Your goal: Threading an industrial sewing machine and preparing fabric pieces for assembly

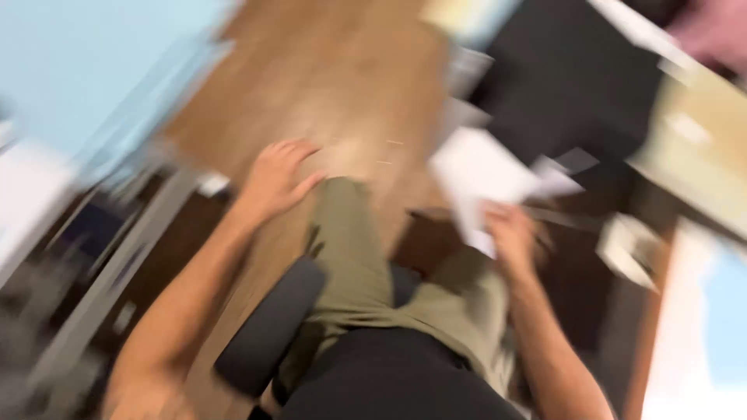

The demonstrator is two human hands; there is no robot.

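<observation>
Wooden floor is showing below a chair; left hand is spreading open, right hand is gripping white paper.

We see a wood floor running from near to far through the middle, warm brown and blurred. On the far left stands a pale blue wall, with a grey metal frame slanting below it. A black chair armrest sits near. On the right lie a dark surface and a tan desk.
</observation>
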